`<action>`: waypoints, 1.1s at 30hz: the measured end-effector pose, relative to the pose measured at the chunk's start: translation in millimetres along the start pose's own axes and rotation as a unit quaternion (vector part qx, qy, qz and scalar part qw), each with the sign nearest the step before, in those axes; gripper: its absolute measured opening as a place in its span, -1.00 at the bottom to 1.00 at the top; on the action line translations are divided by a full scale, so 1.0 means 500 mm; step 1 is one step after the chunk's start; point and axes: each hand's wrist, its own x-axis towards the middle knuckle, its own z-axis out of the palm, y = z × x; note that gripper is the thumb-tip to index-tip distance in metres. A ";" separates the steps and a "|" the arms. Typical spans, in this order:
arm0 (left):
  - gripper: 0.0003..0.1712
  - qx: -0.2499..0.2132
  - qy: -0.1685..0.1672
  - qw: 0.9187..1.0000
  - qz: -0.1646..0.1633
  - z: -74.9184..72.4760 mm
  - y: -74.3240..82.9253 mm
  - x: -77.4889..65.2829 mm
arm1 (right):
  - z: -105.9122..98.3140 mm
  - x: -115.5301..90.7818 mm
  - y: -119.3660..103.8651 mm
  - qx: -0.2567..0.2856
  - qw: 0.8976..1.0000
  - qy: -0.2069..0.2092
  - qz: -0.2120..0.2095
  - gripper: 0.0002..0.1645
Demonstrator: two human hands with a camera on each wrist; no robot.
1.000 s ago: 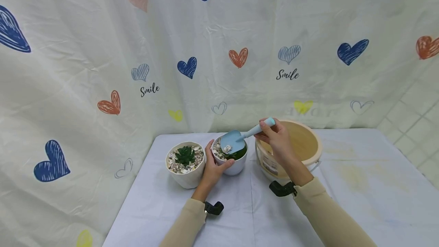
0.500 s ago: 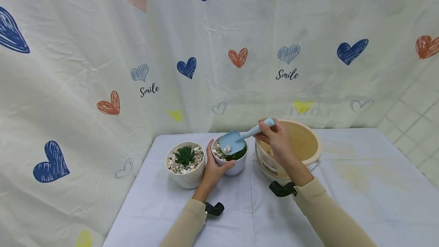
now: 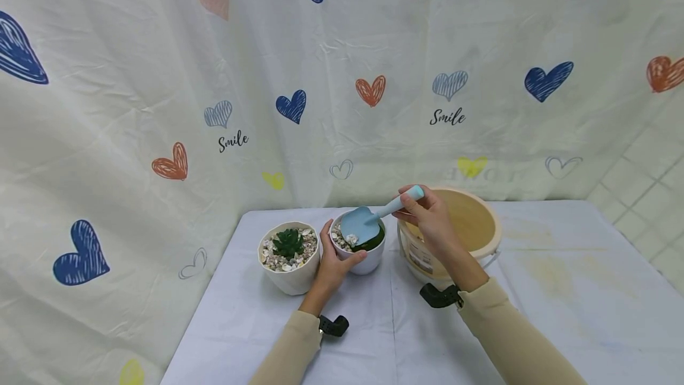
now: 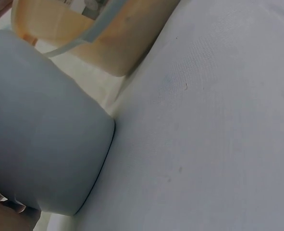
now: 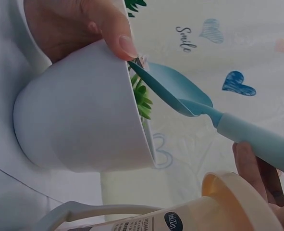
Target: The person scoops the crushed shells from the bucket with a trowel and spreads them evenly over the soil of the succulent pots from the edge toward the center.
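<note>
A small blue trowel (image 3: 361,224) is held by its handle in my right hand (image 3: 435,221), its blade over a white pot (image 3: 369,263). Some pale pebbles (image 3: 351,240) lie at the blade's tip. In the right wrist view the trowel blade (image 5: 173,86) slopes down to the pot's rim, beside green leaves (image 5: 142,98). My left hand (image 3: 332,266) grips that pot from the left, the thumb at its near side. The blade hides part of the plant. In the left wrist view the pot wall (image 4: 41,120) fills the left side, with fingertips (image 4: 9,216) below it.
Left of my left hand stands a cream pot (image 3: 291,275) with a dark green succulent and pebbles. A beige bucket (image 3: 488,236) with a handle stands close on the right. Behind the white-covered table (image 3: 561,314) hangs a curtain (image 3: 401,34) with printed hearts.
The trowel and my right hand have shifted slightly left and its blade tip has dipped. The pebbles have slid nearer the tip. My left hand keeps its hold on the pot.
</note>
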 end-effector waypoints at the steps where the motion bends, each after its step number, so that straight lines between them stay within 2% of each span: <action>1: 0.29 -0.001 -0.001 1.000 0.000 0.000 0.000 0.000 | 0.000 0.000 0.000 0.001 1.000 0.000 -0.001 -0.88; 10: 0.26 -0.015 -0.015 1.000 0.020 -0.006 0.000 0.003 | 0.001 0.001 0.002 0.007 1.000 -0.003 -0.014 -0.89; 16: 0.24 -0.013 -0.023 1.000 0.016 -0.011 0.000 0.005 | 0.000 0.000 0.004 0.021 1.000 -0.004 -0.024 -0.89; 21: 0.22 -0.023 -0.027 0.999 0.027 -0.012 -0.003 0.008 | -0.001 -0.004 0.004 0.023 0.999 -0.008 -0.031 -0.87; 29: 0.17 -0.038 -0.030 0.998 0.033 -0.010 -0.005 0.008 | -0.002 -0.006 0.004 0.021 0.998 -0.039 -0.051 -0.62; 33: 0.23 -0.022 -0.025 0.999 0.031 -0.011 -0.003 0.006 | 0.000 -0.007 0.003 0.022 0.997 -0.056 -0.056 -0.74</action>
